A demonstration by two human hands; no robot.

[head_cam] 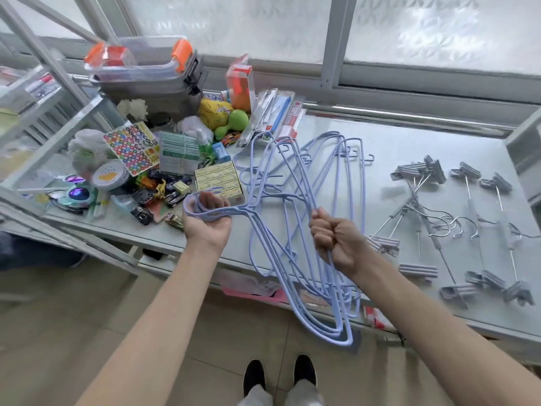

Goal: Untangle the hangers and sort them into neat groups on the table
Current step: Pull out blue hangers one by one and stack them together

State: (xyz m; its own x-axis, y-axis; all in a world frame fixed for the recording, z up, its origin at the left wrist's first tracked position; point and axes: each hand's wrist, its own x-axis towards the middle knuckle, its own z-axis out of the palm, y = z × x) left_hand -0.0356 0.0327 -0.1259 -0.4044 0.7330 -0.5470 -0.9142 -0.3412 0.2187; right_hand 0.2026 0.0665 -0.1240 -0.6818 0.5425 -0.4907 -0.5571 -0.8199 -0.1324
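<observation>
Mid-untangling: left hand [208, 215] curled around the hooks of the lilac wire hangers [295, 218], right hand [336, 240] fisted on their bars, bundle lifted over the table [409, 142] edge. Clip hangers [468, 218] already grouped right. Next, probably: squaring the bundle, laying it beside them.

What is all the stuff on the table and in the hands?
Wire hangers: a tangled bunch, count unclear, light blue, held over the table's front edge.
Clip hangers: several, grey with metal hooks, lying on the table's right side.
Table: one, pale grey, under the window.
Toy cars: a small heap, mixed colours, table's left side.
Sticker sheet: one, many colours, left side.
Green toy: one, behind the hangers.
Clear bins: stacked, orange latches, back left.
Shoes: two, black, on the floor.
Left hand: closed on the hanger hooks.
Right hand: fist around hanger wires.
</observation>
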